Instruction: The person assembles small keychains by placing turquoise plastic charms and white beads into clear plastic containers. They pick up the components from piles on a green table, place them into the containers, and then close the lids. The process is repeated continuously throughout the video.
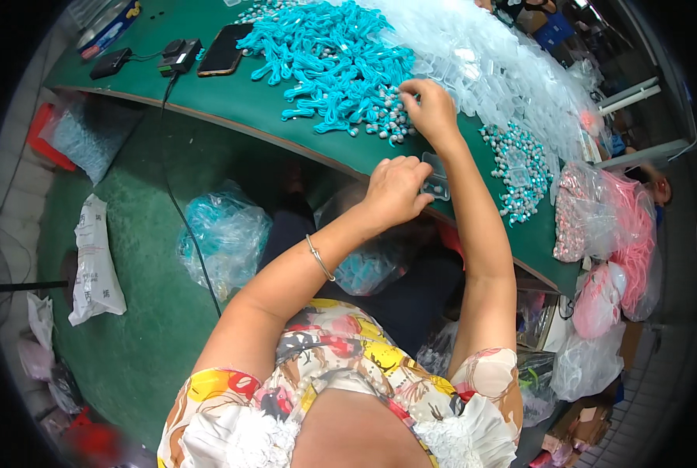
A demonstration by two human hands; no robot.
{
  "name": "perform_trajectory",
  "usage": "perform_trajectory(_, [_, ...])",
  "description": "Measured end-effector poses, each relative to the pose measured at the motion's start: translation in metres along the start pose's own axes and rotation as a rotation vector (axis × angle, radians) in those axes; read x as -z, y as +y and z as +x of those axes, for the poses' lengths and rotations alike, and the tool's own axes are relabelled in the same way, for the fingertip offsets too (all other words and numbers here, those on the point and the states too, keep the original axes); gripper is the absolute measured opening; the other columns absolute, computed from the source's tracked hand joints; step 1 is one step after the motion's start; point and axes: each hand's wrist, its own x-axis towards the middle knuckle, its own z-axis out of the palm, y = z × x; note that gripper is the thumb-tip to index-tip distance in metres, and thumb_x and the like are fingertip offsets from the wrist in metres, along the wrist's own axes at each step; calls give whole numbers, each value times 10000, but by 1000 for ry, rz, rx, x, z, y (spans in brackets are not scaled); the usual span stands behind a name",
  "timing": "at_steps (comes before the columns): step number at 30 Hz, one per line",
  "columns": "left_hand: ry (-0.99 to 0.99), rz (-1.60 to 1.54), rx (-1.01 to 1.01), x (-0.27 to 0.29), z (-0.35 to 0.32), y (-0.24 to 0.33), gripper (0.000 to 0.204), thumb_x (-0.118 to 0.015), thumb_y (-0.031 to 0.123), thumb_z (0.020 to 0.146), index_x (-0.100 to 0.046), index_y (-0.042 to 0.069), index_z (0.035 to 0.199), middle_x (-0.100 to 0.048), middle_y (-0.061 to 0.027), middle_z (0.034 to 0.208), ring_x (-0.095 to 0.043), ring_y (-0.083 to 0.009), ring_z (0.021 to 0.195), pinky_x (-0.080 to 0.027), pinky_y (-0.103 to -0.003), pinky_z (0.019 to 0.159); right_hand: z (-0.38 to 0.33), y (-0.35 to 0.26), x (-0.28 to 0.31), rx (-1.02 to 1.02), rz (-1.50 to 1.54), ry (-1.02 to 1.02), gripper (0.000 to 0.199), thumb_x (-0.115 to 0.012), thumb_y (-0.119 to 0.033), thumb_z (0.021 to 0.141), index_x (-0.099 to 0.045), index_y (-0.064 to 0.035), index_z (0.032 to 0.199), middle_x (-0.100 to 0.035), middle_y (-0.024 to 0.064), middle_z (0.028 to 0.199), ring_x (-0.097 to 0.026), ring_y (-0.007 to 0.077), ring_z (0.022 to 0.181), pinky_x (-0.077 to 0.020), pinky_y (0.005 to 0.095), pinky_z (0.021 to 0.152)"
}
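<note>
Two bare hands work over a dark green worktop (278,113), with the clock read from the left hand. The left hand (399,189) is partly closed, its fingers bent and its thumb and forefinger gripping the near side of a small, clear, rectangular plastic box (436,184), which sits at three o'clock beside the right forearm. Between twelve and one o'clock, the right hand (426,105) is half curled, fingertips drawn together at the edge of a heap of small, round, silver-and-turquoise beads (391,121); whether it pinches one I cannot tell.

At eleven o'clock a thick pile of bundled turquoise cords (340,54) meets that heap. Many translucent plastic cases (473,58) spread out at one o'clock, and a second scatter of silver-and-turquoise beads (520,171) lies between two and three. Toward ten o'clock are a dark-screened phone (223,51) and a small black box-shaped device (179,57). At three o'clock, by the worktop's edge, a clear bag of reddish beads (573,214) rests beside bundled pink cords (637,242).
</note>
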Motion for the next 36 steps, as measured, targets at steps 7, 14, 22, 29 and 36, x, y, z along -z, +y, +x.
perform_trajectory(7, [-6, 30, 11, -1, -1, 0, 366, -791, 220, 716, -620, 85, 1010, -584, -87, 895, -582, -300, 909, -443, -466, 775, 42, -14, -23, -260, -356, -63, 208, -737, -339, 758, -769, -151, 842, -727, 95, 878, -683, 295, 857, -397, 537, 811])
perform_trajectory(14, [24, 20, -9, -4, -2, 1, 370, -784, 226, 728, -615, 96, 1030, -592, -79, 928, -585, -294, 945, -444, -478, 827, 31, 6, -18, -370, 117, 102, 177, -730, -266, 751, -764, -124, 850, -724, 76, 798, -675, 224, 763, -464, 431, 765])
perform_trajectory(22, [37, -3, -9, -3, -3, 0, 368, -790, 226, 735, -615, 109, 1037, -591, -66, 904, -587, -287, 934, -435, -450, 801, -43, 26, 44, -208, 709, 153, 113, -704, -78, 853, -697, 13, 918, -677, -11, 836, -588, 63, 752, -477, 249, 677])
perform_trajectory(29, [30, 16, -15, -4, -2, -2, 370, -803, 231, 729, -616, 115, 1026, -583, -50, 846, -594, -276, 892, -421, -422, 746, -106, 8, 113, 38, 238, -78, 125, -689, -54, 749, -681, -36, 872, -686, 96, 859, -667, 220, 816, -494, 321, 761])
perform_trajectory(36, [20, 2, -24, -6, 0, -5, 386, -814, 240, 716, -619, 111, 1023, -588, -41, 837, -593, -269, 872, -422, -418, 736, -114, -13, 89, 239, -157, -236, 58, -681, -113, 745, -644, -100, 789, -640, 39, 792, -621, 240, 802, -428, 391, 733])
